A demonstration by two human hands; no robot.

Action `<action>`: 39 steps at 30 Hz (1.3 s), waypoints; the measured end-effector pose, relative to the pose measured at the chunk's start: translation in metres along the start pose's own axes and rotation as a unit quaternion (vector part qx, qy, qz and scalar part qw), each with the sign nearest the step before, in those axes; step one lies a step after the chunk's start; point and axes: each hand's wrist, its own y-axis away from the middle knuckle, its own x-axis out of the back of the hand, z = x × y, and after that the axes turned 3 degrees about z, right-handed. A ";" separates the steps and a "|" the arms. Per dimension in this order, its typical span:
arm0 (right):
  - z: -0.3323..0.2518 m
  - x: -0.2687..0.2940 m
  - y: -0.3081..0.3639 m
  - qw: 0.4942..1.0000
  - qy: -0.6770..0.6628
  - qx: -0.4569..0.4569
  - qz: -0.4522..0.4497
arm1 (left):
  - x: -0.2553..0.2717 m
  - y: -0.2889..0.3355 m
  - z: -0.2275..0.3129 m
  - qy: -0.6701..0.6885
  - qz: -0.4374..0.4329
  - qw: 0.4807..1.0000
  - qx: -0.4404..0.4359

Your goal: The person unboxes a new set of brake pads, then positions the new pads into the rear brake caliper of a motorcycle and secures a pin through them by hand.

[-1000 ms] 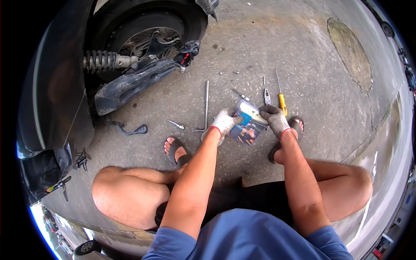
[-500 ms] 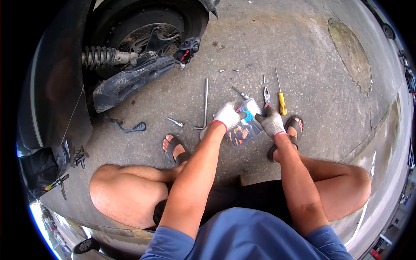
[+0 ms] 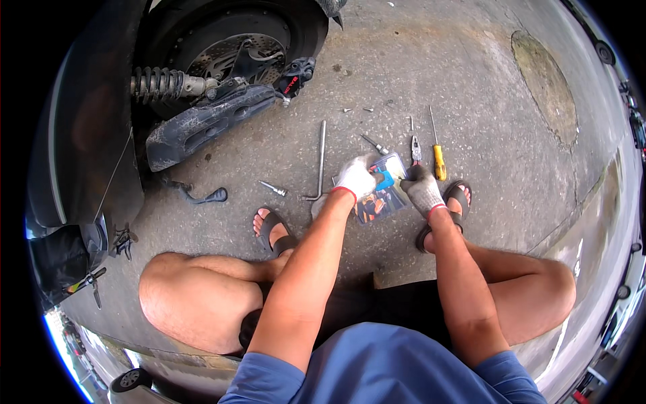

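Observation:
Between my feet I hold a clear plastic blister pack (image 3: 380, 207) with a printed card and a blue piece in it. My left hand (image 3: 356, 176), in a white knit glove with a red cuff, is closed on its left side, thumb over the front. The right hand (image 3: 422, 190), in a greyer glove, pinches the upper right edge. Just beyond the pack lie pliers (image 3: 416, 149) with red handles, and a socket bit (image 3: 374, 144). A yellow-handled screwdriver (image 3: 439, 163) is right of the pliers. An L-shaped wrench (image 3: 321, 158) lies left of my left hand.
Another socket bit (image 3: 272, 188) lies near my left foot. Two small bolts (image 3: 348, 110) rest farther off. At the upper left stands a motorbike with its wheel (image 3: 229, 47), shock spring (image 3: 158, 84) and swingarm (image 3: 202, 128). A black lever (image 3: 205, 196) sits below it.
The pack has tilted slightly in my hands, and the glare on it has shifted. Both hands keep their grip. The whole view has moved a little.

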 end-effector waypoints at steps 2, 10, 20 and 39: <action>-0.002 0.002 0.002 1.000 -0.027 -0.002 -0.015 | 0.000 0.001 -0.003 0.003 -0.005 1.000 0.001; -0.008 0.014 0.011 0.982 -0.156 -0.055 -0.091 | -0.003 -0.003 -0.012 0.011 -0.035 0.999 0.007; -0.030 0.018 0.016 0.988 -0.134 0.001 -0.074 | -0.014 -0.009 -0.029 0.083 0.037 0.996 -0.024; -0.063 0.011 0.017 0.953 -0.062 0.280 0.099 | 0.005 -0.018 0.014 0.556 -0.019 0.815 0.164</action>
